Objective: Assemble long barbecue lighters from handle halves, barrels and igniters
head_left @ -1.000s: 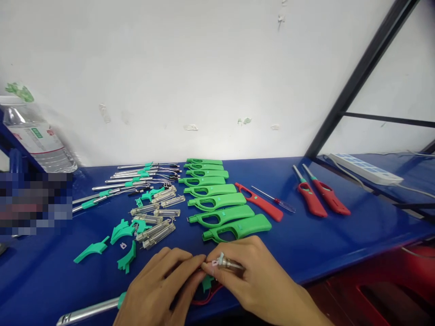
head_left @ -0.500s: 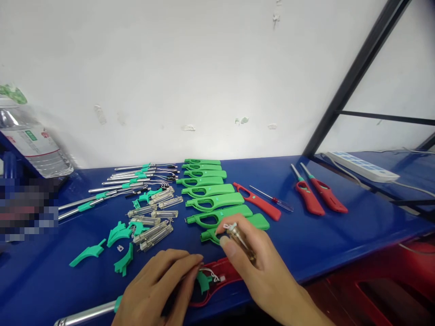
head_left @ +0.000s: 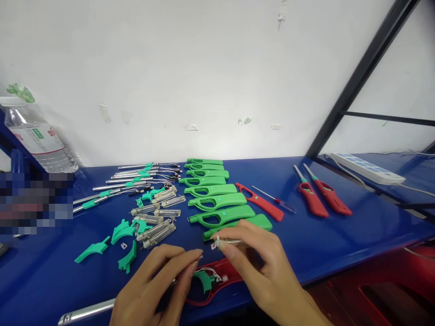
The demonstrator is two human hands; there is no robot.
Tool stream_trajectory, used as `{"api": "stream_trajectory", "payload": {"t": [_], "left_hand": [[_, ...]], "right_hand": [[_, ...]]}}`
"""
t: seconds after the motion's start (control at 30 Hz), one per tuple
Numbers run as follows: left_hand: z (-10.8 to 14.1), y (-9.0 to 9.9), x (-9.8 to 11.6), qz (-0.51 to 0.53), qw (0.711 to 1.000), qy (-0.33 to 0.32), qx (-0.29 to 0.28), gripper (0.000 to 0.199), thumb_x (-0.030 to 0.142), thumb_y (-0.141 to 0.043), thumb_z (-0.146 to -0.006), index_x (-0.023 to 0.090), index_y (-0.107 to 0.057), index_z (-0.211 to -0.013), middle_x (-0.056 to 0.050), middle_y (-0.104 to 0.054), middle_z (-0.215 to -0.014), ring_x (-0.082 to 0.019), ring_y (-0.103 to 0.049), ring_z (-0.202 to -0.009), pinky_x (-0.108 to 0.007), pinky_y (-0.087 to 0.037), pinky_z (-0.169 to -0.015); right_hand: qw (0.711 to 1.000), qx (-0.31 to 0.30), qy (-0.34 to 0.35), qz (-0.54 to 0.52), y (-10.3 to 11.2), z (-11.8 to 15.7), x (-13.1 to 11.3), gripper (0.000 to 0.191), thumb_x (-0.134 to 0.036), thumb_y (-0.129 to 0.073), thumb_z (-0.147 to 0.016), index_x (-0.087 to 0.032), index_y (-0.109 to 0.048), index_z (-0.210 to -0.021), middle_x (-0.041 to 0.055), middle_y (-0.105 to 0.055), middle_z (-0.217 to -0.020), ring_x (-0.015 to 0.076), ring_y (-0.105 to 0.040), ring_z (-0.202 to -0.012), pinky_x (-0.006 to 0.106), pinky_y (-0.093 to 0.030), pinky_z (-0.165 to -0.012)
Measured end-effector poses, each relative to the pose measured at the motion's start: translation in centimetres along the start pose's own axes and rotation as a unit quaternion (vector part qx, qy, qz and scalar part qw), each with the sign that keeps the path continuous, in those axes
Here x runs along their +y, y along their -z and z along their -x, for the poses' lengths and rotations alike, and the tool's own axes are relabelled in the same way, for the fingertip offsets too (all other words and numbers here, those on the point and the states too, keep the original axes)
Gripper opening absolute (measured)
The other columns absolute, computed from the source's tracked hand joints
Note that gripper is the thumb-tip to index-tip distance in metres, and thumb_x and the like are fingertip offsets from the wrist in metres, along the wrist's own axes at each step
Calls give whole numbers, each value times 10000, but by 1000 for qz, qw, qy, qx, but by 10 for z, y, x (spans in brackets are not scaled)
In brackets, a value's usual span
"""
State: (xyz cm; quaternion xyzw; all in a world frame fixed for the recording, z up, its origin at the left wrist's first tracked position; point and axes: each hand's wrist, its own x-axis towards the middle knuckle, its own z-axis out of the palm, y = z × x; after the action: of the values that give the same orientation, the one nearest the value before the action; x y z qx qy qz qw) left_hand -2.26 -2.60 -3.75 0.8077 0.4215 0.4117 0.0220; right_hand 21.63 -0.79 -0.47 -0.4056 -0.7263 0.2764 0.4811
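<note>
My left hand (head_left: 156, 283) is closed over the front of a red lighter half-shell (head_left: 217, 294), hiding where the metal lighter tube (head_left: 86, 311) joins it. Inside the shell sit a green trigger (head_left: 204, 280) and thin white wires. Above its right end, my right hand (head_left: 261, 267) pinches a clear fuel tank (head_left: 234, 242) between thumb and fingers, its small white fitting pointing left. Several more clear fuel tanks (head_left: 168, 213) lie beyond my left hand. Loose green triggers (head_left: 93, 250) are scattered to the left.
Green half-shells (head_left: 217, 202) lie in a column on the blue table (head_left: 326, 244). A red half-shell (head_left: 265, 206), a screwdriver (head_left: 285, 205) and two red lighters (head_left: 312, 199) are to the right. Tube assemblies (head_left: 132, 181) and a water bottle (head_left: 41, 140) are at left, a power strip (head_left: 367, 168) far right.
My right hand has tipped the fuel tank flatter and brought its fitting lower and leftward, nearer the shell. My left hand has stayed nearly still. The view has shifted slightly.
</note>
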Motion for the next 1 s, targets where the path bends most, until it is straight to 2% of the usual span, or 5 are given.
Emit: {"api": "stream_trajectory", "payload": {"t": [0.07, 0.2, 0.43, 0.7, 1.0], "left_hand": [[1, 0, -1, 1, 1000, -2, 2, 212, 294, -607, -1170, 332, -699, -1357, 21, -773, -1133, -109, -814, -981, -137, -641, -902], [2, 1, -3, -1, 1000, -5, 5, 206, 285, -610, -1166, 318, -700, -1349, 15, -756, -1130, -108, -805, -976, -140, -640, -910], [1, 1, -1, 8, 1000, -19, 0, 253, 183, -641, -1129, 288, -703, -1351, -8, -716, -1139, -118, -774, -1008, -163, -641, -914], [6, 1, -3, 8, 999, -31, 4, 298, 144, -643, -1112, 279, -707, -1370, -12, -684, -1155, -112, -749, -1021, -152, -626, -904], [2, -1, 1, 1, 999, -33, 2, 262, 152, -626, -1129, 268, -700, -1353, -5, -684, -1134, -105, -737, -996, -157, -614, -898]], "right_hand": [[1000, -3, 10, 5, 0, 0, -1, 177, -325, -701, -1111, -267, -868, -1119, 15, -759, -862, 180, -677, -730, 295, -517, -667], [999, -37, 15, -1, -1, 2, -2, 172, -288, -708, -1109, -283, -873, -1158, 4, -768, -920, 158, -694, -786, 277, -522, -728], [997, -70, -11, 8, -1, 5, -4, 200, -314, -683, -1125, -288, -874, -1179, 6, -754, -931, 155, -686, -767, 286, -512, -708], [997, -69, 3, 17, 0, 5, -3, 207, -311, -682, -1124, -300, -874, -1200, -5, -710, -872, 150, -637, -715, 291, -474, -664], [997, -76, 7, 22, 1, 5, -5, 214, -292, -690, -1117, -305, -878, -1217, -7, -704, -863, 151, -631, -724, 297, -475, -690]]}}
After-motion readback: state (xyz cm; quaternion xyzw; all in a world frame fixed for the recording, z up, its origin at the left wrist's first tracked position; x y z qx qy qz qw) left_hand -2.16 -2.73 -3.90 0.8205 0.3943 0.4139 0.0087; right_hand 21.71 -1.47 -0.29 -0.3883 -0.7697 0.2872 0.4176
